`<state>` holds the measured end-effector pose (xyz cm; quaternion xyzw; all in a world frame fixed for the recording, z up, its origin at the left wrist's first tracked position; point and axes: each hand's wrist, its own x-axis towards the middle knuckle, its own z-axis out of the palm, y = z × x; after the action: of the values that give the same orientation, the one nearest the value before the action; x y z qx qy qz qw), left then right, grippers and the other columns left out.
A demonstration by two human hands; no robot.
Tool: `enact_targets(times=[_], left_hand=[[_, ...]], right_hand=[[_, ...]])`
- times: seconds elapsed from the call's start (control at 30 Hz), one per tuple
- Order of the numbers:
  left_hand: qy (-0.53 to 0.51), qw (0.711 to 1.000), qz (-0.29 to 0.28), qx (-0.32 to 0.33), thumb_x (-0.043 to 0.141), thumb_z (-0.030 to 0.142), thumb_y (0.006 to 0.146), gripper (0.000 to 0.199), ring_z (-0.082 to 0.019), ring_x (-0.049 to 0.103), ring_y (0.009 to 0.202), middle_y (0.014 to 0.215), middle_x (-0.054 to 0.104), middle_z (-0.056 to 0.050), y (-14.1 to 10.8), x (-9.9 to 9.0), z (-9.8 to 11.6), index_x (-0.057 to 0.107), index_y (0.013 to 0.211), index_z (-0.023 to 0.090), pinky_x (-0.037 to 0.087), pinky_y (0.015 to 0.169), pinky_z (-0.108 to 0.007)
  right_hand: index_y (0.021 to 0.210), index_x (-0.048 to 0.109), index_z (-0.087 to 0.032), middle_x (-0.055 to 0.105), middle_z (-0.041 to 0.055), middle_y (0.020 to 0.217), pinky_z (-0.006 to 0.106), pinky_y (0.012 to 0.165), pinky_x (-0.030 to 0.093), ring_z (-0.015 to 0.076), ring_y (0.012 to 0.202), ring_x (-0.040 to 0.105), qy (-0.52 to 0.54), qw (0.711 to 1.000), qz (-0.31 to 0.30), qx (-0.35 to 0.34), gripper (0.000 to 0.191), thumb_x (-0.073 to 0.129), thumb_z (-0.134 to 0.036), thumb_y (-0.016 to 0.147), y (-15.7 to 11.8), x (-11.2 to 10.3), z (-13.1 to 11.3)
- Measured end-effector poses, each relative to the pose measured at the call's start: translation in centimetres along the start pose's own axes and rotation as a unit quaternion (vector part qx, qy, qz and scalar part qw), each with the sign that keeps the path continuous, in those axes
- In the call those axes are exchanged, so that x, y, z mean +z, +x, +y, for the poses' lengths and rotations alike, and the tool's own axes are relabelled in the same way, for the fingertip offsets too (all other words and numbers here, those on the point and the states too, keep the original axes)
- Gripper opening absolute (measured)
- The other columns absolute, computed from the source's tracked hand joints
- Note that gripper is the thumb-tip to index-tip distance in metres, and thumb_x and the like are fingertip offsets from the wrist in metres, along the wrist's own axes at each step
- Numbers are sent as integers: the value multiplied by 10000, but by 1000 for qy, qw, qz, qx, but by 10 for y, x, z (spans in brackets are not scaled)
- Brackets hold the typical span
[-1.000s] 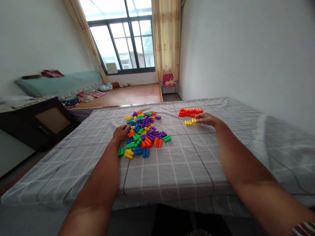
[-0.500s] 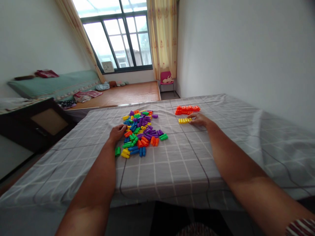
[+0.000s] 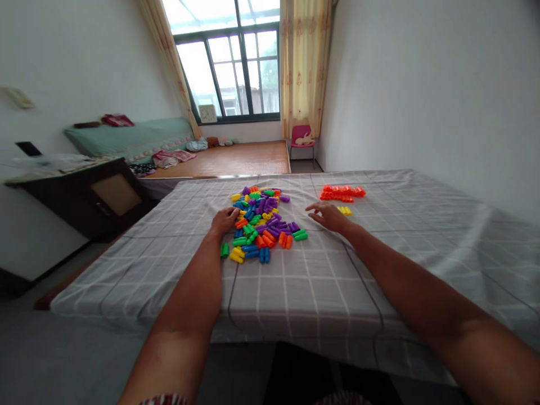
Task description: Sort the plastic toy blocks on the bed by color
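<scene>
A heap of small plastic toy blocks [image 3: 270, 225], shaped like paired tubes in purple, green, blue, yellow and orange, lies on the cloth. My left hand [image 3: 225, 220] rests at the heap's left edge, its fingers curled together; what they hold, if anything, is hidden. To the right of the heap, my right hand [image 3: 325, 215] hovers over the cloth with fingers apart and nothing in them. A row of yellow blocks [image 3: 345, 211] shows beside it, partly covered by that hand. Just behind is a longer group of orange-red blocks [image 3: 342, 193], lined up together.
A grey checked cloth [image 3: 295, 292] covers the table. Beyond it stand a low wooden bed platform [image 3: 253, 157] and a pink chair [image 3: 302, 135] with a soft toy. A dark cabinet [image 3: 101, 197] is at the left, and a white wall [image 3: 422, 84] runs along the right.
My right hand has let go of the yellow blocks and moved left toward the heap. My left hand stays at the heap's edge. The view has turned a little left.
</scene>
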<state>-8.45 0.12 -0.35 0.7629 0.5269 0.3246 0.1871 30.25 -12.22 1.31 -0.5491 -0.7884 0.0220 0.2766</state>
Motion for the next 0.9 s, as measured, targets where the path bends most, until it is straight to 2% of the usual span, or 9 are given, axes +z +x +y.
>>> enact_targets(times=[0.13, 0.2, 0.27, 0.37, 0.43, 0.5, 0.6, 0.73, 0.9], left_hand=[[-76, 994, -51, 51, 541, 558, 781, 519, -228, 655, 914, 990, 736, -59, -6, 0, 14, 717, 1079, 170, 509, 786, -302], [-112, 986, -92, 76, 591, 571, 751, 553, -232, 658, 904, 996, 735, -65, -9, 0, 22, 708, 1112, 169, 519, 786, -317], [-119, 983, -103, 96, 590, 564, 763, 525, -236, 654, 931, 1000, 735, -65, -11, 1, 28, 722, 1085, 171, 514, 815, -322], [-75, 992, -31, 96, 527, 515, 822, 445, -231, 632, 1005, 1030, 731, -53, -9, 0, 28, 745, 1016, 180, 486, 885, -317], [-40, 997, 38, 59, 482, 472, 850, 429, -215, 638, 971, 1019, 732, -51, -3, -2, 24, 745, 1008, 173, 488, 862, -299], [-17, 997, 70, 7, 451, 441, 865, 433, -202, 651, 899, 965, 737, -47, 8, -6, 19, 740, 1018, 157, 495, 791, -276], [36, 998, 37, -38, 449, 429, 874, 428, -210, 656, 894, 935, 739, -46, 30, -13, 19, 731, 1033, 149, 483, 751, -265], [160, 985, -24, -56, 460, 459, 883, 457, -259, 602, 1095, 1160, 692, -97, 68, -13, 32, 681, 1158, 167, 445, 890, -306], [239, 965, -71, -76, 366, 517, 918, 565, -288, 489, 1274, 1357, 562, -155, 113, 7, 42, 567, 1300, 152, 354, 1033, -370]], right_hand=[[1054, 708, -218, 695, 81, 1033, 337, 851, 470, 200, 893, 617, 11, 996, -49, -76, 228, 567, -260, 881, 4, 18, -24], [1020, 718, -217, 704, 78, 990, 345, 875, 458, 209, 929, 610, 7, 995, -52, -89, 211, 560, -236, 882, 5, 23, -27], [997, 723, -209, 709, 72, 951, 336, 866, 460, 205, 913, 614, 14, 996, -38, -79, 208, 550, -217, 881, 5, 28, -25], [999, 717, -192, 709, 64, 930, 302, 782, 479, 183, 816, 625, 38, 999, -7, -29, 214, 538, -220, 885, 5, 32, -19], [992, 716, -189, 710, 61, 932, 290, 755, 481, 178, 799, 629, 48, 999, 5, -5, 212, 535, -228, 888, 4, 35, -15], [971, 719, -194, 712, 57, 926, 291, 770, 478, 182, 823, 633, 51, 999, 8, -3, 200, 541, -233, 888, 3, 37, -14], [939, 724, -203, 714, 52, 915, 297, 793, 472, 189, 855, 633, 50, 999, 14, -4, 184, 550, -238, 888, 2, 38, -16], [940, 723, -209, 715, 48, 911, 300, 768, 472, 185, 828, 629, 62, 998, 15, 5, 181, 553, -233, 884, 2, 38, -19], [942, 716, -215, 714, 52, 935, 326, 825, 471, 198, 906, 624, 88, 996, 13, -15, 189, 535, -234, 892, 1, 38, -16]])
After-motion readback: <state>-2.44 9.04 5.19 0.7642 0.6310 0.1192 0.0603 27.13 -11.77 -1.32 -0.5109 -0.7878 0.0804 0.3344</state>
